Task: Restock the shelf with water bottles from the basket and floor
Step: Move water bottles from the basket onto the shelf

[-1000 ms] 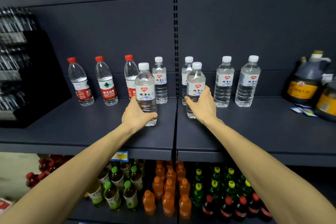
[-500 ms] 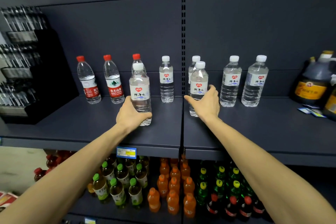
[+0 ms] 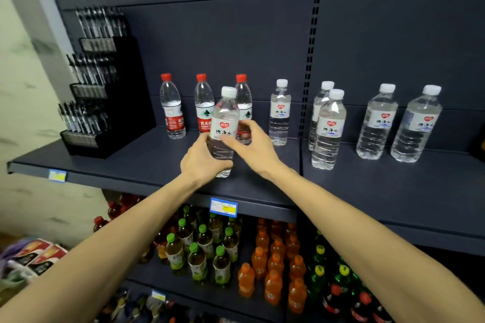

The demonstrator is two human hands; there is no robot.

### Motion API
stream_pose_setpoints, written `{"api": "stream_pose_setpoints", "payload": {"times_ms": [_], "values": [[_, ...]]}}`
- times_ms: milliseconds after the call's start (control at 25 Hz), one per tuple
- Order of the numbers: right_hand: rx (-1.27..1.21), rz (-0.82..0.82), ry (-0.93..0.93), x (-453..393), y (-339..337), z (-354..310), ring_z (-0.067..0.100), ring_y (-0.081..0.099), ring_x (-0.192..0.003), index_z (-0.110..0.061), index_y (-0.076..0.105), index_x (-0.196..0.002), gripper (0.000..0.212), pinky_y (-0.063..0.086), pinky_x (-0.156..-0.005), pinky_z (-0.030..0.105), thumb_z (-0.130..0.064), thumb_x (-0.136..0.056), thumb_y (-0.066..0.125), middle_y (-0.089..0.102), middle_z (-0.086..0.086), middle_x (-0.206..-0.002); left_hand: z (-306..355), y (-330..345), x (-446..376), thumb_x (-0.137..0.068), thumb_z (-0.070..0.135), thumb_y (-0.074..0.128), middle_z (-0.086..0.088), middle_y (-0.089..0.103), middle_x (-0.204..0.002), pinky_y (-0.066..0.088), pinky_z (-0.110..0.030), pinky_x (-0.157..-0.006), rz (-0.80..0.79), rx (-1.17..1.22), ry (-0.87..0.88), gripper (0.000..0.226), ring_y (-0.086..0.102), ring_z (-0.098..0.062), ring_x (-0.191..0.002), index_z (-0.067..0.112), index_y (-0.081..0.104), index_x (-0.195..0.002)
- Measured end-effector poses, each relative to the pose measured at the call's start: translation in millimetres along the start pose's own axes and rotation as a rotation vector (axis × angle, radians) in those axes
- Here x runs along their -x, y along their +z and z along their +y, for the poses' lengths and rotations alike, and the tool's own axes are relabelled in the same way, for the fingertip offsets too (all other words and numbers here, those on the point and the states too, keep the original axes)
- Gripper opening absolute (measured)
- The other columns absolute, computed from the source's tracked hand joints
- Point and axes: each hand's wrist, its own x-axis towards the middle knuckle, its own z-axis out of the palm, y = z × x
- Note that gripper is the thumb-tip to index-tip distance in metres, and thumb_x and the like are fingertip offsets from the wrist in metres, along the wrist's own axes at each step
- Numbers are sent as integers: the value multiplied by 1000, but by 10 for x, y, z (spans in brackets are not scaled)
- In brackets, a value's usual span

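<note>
Head camera view looks forward and down at a dark shelf (image 3: 147, 165) stocked with water bottles. At center, the left hand (image 3: 202, 162) grips the lower body of a white-capped water bottle (image 3: 224, 123), fingers curled round it; the bottle stands upright near the shelf's front edge. The right hand (image 3: 252, 145) reaches in from 5 o'clock, its thumb touching that bottle's label and its curled fingers reaching past to the red-capped bottle (image 3: 244, 106) just behind. Whether the right hand truly holds either one cannot be told. Two more red-capped bottles (image 3: 172, 113) stand toward 10 o'clock. Other white-capped bottles (image 3: 328, 126) stand upright toward 3 o'clock, apart from both hands. A black pen rack (image 3: 105, 102) sits at 9 o'clock. Below, at 6 o'clock, a lower shelf carries green-capped and orange drinks (image 3: 259, 262).
</note>
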Motion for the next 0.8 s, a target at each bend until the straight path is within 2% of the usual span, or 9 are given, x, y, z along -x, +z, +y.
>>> {"api": "stream_pose_setpoints", "payload": {"times_ms": [80, 200, 280, 360, 400, 480, 600, 800], "values": [[-89, -84, 52, -47, 216, -56, 6, 67, -111, -24, 56, -131, 79, 56, -99, 39, -62, -67, 82, 70, -11, -123, -67, -82, 38, -56, 40, 82, 16, 72, -104, 57, -39, -91, 4, -10, 13, 70, 71, -14, -100, 34, 55, -120], [-136, -105, 48, -97, 363, -86, 5, 69, -107, -22, 58, -127, 73, 59, -96, 41, -51, -66, 88, 72, -9, -118, -190, -168, 44, -60, 39, 83, 17, 72, -105, 56, -37, -90, -24, -20, 40, 72, 71, -11, -101, 33, 54, -126], [-152, -84, 34, -111, 342, -102, 6, 70, -106, -21, 59, -125, 69, 59, -95, 40, -48, -68, 89, 73, -9, -116, -242, -211, 12, -61, 40, 86, 19, 71, -113, 55, -36, -97, -72, 34, 83, 83, 69, -7, -106, 32, 51, -135], [-149, -42, 44, -144, 255, -103, 8, 69, -107, -24, 59, -122, 62, 58, -97, 39, -45, -71, 88, 73, -9, -116, -267, -254, -52, -65, 35, 94, 16, 62, -130, 47, -31, -109, -102, 94, 119, 100, 61, -5, -119, 24, 43, -150], [-132, -20, 58, -170, 192, -82, 9, 69, -108, -27, 57, -120, 63, 57, -98, 39, -49, -69, 87, 72, -9, -118, -266, -275, -82, -69, 33, 94, 13, 57, -134, 43, -30, -111, -90, 114, 118, 101, 56, -7, -124, 18, 40, -153], [-109, 16, 96, -216, 61, 7, 12, 69, -110, -27, 52, -122, 70, 56, -100, 40, -52, -67, 86, 71, -7, -123, -295, -306, -121, -78, 30, 90, 9, 53, -136, 44, -33, -112, -29, 164, 86, 90, 55, -12, -126, 13, 41, -152], [-112, 62, 151, -277, -138, 177, 13, 69, -110, -19, 46, -128, 74, 55, -101, 43, -42, -73, 89, 69, -4, -123, -391, -309, -147, -88, 31, 80, 2, 58, -141, 48, -39, -110, 52, 203, 31, 70, 61, -17, -121, 12, 46, -147], [-91, 126, 176, -315, -382, 335, 13, 69, -109, -19, 52, -126, 68, 55, -101, 41, -36, -72, 91, 71, -5, -119, -451, -254, -140, -98, 30, 68, -2, 62, -138, 47, -37, -108, 94, 222, -16, 50, 61, -16, -114, 12, 53, -141]]}}
